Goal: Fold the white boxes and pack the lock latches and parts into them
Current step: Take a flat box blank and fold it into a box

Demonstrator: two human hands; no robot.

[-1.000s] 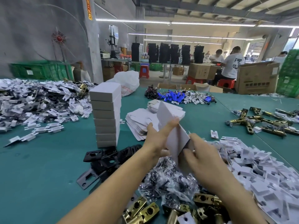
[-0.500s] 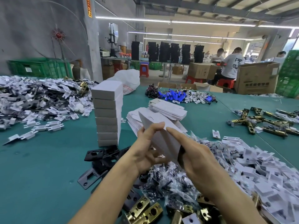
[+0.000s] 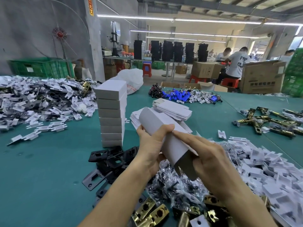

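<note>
Left hand [image 3: 151,145]: thumb and fingers [image 3: 165,128] wrapped round the middle of a white box [image 3: 161,126]. Right hand [image 3: 209,158]: fingers curled on the box's near end, gripping it. Box is held above the table [image 3: 41,177], tilted, far end up. Near end is open and dark inside; contents can't be told. No print visible on it.

Just past the fingers: flat box blanks [image 3: 172,108] in loose piles. Left of them: stack of folded boxes [image 3: 112,115], closed, unmarked. Under the hands: black plates [image 3: 111,159], bagged parts [image 3: 177,185], brass latches [image 3: 152,212]. Right of the hands: heap of white card inserts [image 3: 262,169].

Further out: white plastic bag [image 3: 131,79] with red print, unreadable. Cardboard carton [image 3: 262,77], flaps up, dark printed line illegible, contents hidden. Green crate [image 3: 41,68] far left with a white label, too small to read. Pillar sign [image 3: 90,7]: red characters on yellow, blurred.
</note>
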